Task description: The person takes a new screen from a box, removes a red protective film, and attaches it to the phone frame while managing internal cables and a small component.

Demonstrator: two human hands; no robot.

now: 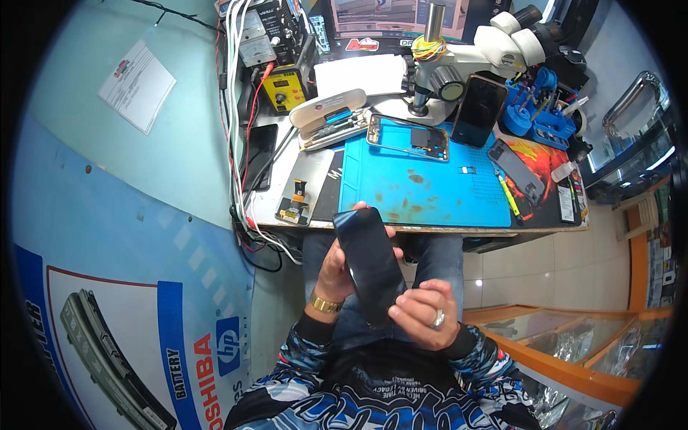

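Over my lap, just off the front edge of the bench, I hold a black phone (367, 265), its dark glossy face up. Whether it is a whole phone or only a screen panel I cannot tell. My left hand (334, 274) is wrapped round it from behind, with the thumb along the left edge and fingertips showing at the top and right. My right hand (428, 315) is closed at the lower right edge, fingertips against the corner. On the blue repair mat (459, 204) lie an opened phone frame (408, 138) and a small part (467, 170).
A stereo microscope (444, 79) stands behind the mat, a dark phone (479, 111) upright beside it. A yellow-handled tool (507, 195) and a grey phone panel (517, 172) lie right. Left are an open tool case (331, 118), another panel (304, 190) and hanging cables (235, 107).
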